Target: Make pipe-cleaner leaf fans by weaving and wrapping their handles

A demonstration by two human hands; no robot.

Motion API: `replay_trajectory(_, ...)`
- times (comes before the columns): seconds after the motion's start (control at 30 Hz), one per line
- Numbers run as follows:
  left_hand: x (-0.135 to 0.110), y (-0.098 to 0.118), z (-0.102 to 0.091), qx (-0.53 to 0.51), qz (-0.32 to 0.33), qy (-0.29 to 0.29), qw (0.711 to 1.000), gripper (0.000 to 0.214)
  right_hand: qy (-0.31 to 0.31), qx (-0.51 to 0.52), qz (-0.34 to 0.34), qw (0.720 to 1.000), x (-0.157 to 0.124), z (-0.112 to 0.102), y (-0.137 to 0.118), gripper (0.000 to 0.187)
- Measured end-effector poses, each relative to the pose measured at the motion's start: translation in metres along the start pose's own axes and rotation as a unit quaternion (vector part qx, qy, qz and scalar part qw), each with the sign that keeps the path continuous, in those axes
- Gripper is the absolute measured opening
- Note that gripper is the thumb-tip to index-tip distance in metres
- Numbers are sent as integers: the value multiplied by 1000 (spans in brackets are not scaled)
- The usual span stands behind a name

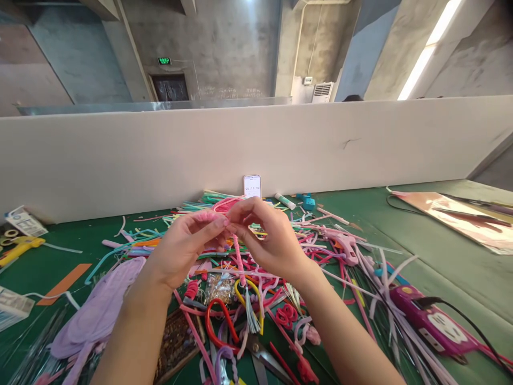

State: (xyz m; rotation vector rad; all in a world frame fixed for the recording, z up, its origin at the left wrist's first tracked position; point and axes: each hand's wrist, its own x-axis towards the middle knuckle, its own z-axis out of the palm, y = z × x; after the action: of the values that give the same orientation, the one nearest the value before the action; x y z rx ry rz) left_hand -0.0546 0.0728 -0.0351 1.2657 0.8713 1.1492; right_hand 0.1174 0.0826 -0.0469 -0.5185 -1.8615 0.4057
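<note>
My left hand point(182, 243) and my right hand point(274, 238) meet above the middle of the pile, thumbs and fingertips pinched together. Between them is a pink pipe-cleaner piece, mostly hidden by the fingers. From below the fingertips hangs a twisted pink strand point(239, 259), its lower end near a pale silvery tassel point(251, 315). I cannot tell whether the tassel is joined to it. Just behind the fingers shows a pink loop of pipe cleaner point(228, 205). Red-handled scissors point(219, 326) and a bag of small beads point(219, 287) lie under the hands.
Loose pipe cleaners cover the green table. Lilac bundles point(100, 310) lie left, near a yellow glue gun point(20, 248). A phone point(252, 186) showing a timer leans on the white partition point(320, 144). At right are a purple corded device point(433, 321) and a glossy sheet point(460, 214).
</note>
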Motion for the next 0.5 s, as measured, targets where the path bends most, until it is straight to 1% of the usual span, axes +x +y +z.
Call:
replay_trajectory(0.07, 0, 1, 1, -8, 10, 9, 1000, 21, 4, -12, 10, 1000, 0, -1, -3, 8)
replay_trajectory(0.2, 1, 3, 3, -21, 2, 30, 999, 23, 26, -46, 5, 999, 1, -3, -7, 11)
replay_trajectory(0.3, 1, 4, 6, -39, 20, 51, 998, 22, 12, -70, -8, 997, 1, -6, -8, 9)
replay_trajectory(0.37, 1, 4, 7, -41, 33, 62, 997, 21, 7, -112, -39, 993, 0, -8, -8, 8)
replay_trajectory(0.43, 0, 5, 8, -32, 38, 67, 996, 21, 22, -169, -87, 981, -1, -8, -7, 7)
replay_trajectory(0.5, -1, 5, 8, -26, 34, 71, 997, 21, 41, -218, -131, 966, -2, -7, -5, 11)
